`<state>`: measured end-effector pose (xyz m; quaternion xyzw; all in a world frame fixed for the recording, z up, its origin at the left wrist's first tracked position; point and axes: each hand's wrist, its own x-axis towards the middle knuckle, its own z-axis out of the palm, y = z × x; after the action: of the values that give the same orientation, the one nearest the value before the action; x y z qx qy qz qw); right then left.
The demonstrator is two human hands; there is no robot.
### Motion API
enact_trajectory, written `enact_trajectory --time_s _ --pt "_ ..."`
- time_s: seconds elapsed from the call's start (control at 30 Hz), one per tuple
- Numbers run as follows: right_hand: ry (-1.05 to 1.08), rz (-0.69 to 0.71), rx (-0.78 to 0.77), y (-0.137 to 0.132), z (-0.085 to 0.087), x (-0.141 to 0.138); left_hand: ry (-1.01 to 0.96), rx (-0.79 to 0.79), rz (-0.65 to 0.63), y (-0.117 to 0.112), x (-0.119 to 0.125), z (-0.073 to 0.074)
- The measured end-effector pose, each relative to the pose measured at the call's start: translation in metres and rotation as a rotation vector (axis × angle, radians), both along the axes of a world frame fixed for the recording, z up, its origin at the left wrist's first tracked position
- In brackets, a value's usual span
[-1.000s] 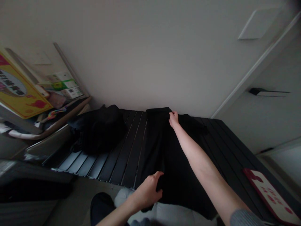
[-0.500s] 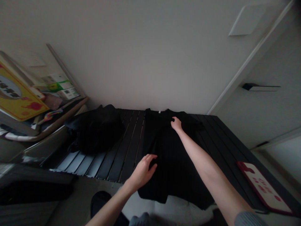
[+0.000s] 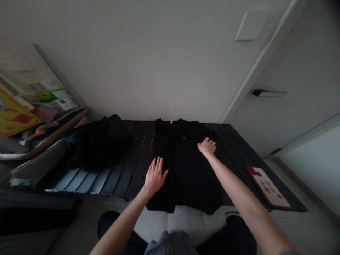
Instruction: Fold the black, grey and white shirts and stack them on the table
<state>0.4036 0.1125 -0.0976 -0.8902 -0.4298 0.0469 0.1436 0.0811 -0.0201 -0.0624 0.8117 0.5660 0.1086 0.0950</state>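
A black shirt lies spread out on the dark slatted table, its neckline towards the wall with a small white tag showing there. On its chest is a small pale mark. My left hand rests flat along the shirt's left side, fingers stretched and thumb out. Over the right side of the shirt, near the sleeve, is my right hand, its fingers slightly bent and the thumb apart; I see nothing held in it. The near hem hangs at the table's front edge, above my lap.
A heap of black cloth lies on the left of the slatted table. A red-edged white board sits at the right. Further left stands a cart or bin holding boxes. Behind are a wall and a door handle.
My left hand has flattened onto the shirt. The right hand has left the upper chest for the shirt's right side, uncovering the chest mark. The view has turned rightwards.
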Motion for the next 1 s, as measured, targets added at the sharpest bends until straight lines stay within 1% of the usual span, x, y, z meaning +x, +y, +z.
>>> enact_trajectory --time_s 0.13,0.2,0.23,0.33,0.43,0.5,0.57,0.7,0.77,0.87,1.0 --pt "0.035 0.13 -0.011 -0.012 0.004 -0.004 0.057 0.007 -0.004 0.003 -0.023 0.0" --pt "0.08 0.15 -0.029 -0.013 0.006 -0.007 0.065 0.011 -0.015 0.002 -0.035 0.002" --pt "0.106 0.124 -0.037 -0.013 0.008 -0.008 0.065 0.011 -0.019 0.0 -0.04 0.003" --pt "0.163 -0.011 -0.017 -0.007 0.011 -0.005 0.065 -0.001 -0.022 -0.007 -0.05 0.007" --pt "0.211 -0.097 0.04 0.003 0.01 0.007 0.077 0.004 0.001 -0.016 -0.047 0.01" --pt "0.259 -0.097 0.074 0.01 0.007 0.016 0.062 0.045 0.021 -0.023 -0.035 0.01" --pt "0.304 -0.055 0.111 0.018 0.002 0.025 0.017 0.086 -0.015 -0.032 -0.016 0.01" --pt "0.333 0.024 0.18 0.027 -0.007 0.036 -0.12 0.093 -0.219 -0.052 0.031 0.01" --pt "0.325 0.049 0.228 0.029 -0.008 0.039 -0.189 0.06 -0.276 -0.06 0.053 0.012" --pt "0.303 0.127 0.341 0.033 -0.002 0.044 -0.243 -0.01 -0.286 -0.07 0.079 0.014" --pt "0.266 0.254 0.504 0.042 0.013 0.051 -0.206 -0.085 -0.309 -0.079 0.109 0.015"
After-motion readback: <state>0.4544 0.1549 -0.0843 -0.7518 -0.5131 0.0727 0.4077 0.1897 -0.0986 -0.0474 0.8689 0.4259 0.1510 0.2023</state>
